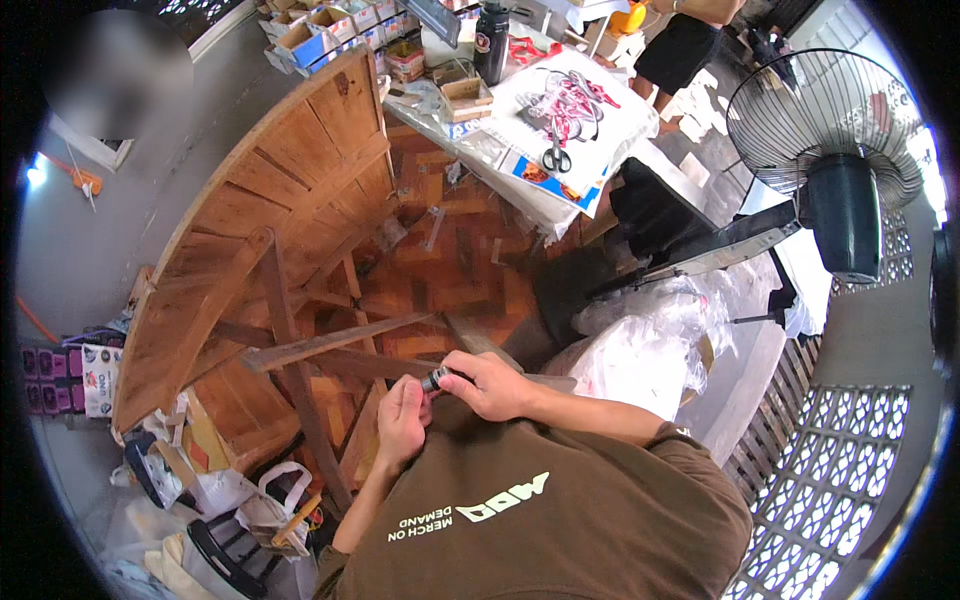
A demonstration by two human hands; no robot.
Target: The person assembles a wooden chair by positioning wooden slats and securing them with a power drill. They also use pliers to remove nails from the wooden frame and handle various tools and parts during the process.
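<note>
In front of my chest, both hands meet on a small dark cylindrical object (pixel 435 379) with a shiny grey band; its exact kind is unclear. My left hand (pixel 402 418) has its fingers closed around the lower end, which they partly hide. Closed over the other end is my right hand (pixel 488 386), its thumb and fingers pinching near the top. Just beyond the hands, a wooden bar (pixel 335 342) belongs to the frame of a tipped wooden table (pixel 290 160).
A cluttered work table (pixel 510 200) ahead bears scissors (pixel 557 160), tangled red-and-grey lanyards (pixel 570 105), a black bottle (pixel 492 42) and a small box (pixel 466 100). A black fan (pixel 843 215) stands at right above plastic-wrapped bundles (pixel 640 360). Bags (pixel 225 490) lie at lower left. Another person (pixel 680 50) stands far ahead.
</note>
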